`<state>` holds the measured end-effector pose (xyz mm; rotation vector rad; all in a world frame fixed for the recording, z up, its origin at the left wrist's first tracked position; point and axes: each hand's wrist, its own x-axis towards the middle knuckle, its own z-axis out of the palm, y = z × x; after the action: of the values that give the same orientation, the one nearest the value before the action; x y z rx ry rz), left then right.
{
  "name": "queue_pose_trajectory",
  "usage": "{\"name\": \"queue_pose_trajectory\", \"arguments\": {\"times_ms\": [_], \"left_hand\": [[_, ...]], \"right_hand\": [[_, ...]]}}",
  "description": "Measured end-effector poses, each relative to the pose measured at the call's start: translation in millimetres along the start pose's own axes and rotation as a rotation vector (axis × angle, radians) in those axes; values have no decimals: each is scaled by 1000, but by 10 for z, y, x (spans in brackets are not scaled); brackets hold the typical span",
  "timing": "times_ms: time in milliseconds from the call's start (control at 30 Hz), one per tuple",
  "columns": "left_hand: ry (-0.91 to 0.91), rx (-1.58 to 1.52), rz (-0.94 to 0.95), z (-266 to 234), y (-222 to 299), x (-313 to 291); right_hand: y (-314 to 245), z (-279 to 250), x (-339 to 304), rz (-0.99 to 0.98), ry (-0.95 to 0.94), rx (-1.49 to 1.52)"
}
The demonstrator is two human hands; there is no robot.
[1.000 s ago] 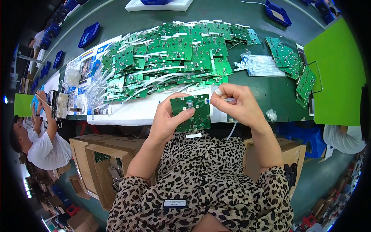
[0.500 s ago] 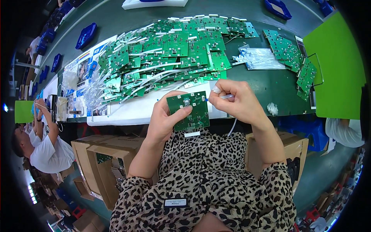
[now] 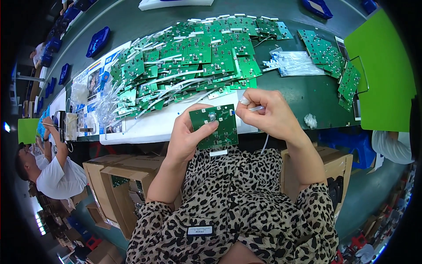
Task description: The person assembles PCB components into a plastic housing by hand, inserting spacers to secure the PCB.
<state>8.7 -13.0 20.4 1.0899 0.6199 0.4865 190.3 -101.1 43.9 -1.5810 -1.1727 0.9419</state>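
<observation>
My left hand [image 3: 189, 132] grips a green circuit board [image 3: 223, 130] by its left side, the thumb pressed on its face. A white connector hangs at the board's lower edge. Close to the board's upper right edge, my right hand [image 3: 270, 112] is closed on a thin white flat ribbon cable [image 3: 265, 144], whose tail dangles below the fingers. The cable's blue-tipped end meets the small white connector at the board's edge; whether it sits inside cannot be told. Something whitish also shows at the right fingertips.
A big heap of green circuit boards [image 3: 193, 55] with white cables covers the table ahead. Right of it lie a bundle of flat cables [image 3: 301, 64] and more boards [image 3: 323, 53]. Cardboard boxes [image 3: 127, 176] flank my lap. Another person [image 3: 59, 176] works at far left.
My right hand has shifted very slightly left, toward the board's edge. My left hand and the board stay nearly still.
</observation>
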Motion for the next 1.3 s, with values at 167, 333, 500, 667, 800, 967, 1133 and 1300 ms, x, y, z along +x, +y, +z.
{"name": "queue_pose_trajectory", "arguments": {"times_ms": [167, 333, 500, 667, 800, 967, 1133, 1300], "left_hand": [[-4, 13, 8, -2, -11, -7], [-14, 23, 5, -14, -23, -17], [9, 8, -10, -32, -29, -7], [0, 39, -7, -60, -7, -48], [-43, 18, -22, -104, 19, -31], [-112, -66, -95, -186, 36, 15], [-12, -137, -126, -292, 58, 29], [-75, -250, -236, -403, 148, -3]], "right_hand": [[58, 17, 21, -19, -7, -31], [74, 26, 0, -20, -20, 13], [120, 16, 34, 21, -88, 86], [123, 57, 59, 11, -152, 100], [195, 56, 104, 8, -253, 227], [263, 91, 119, 117, -347, 474], [168, 117, 105, -101, -142, 136], [-17, 258, 77, -755, -34, -541]]}}
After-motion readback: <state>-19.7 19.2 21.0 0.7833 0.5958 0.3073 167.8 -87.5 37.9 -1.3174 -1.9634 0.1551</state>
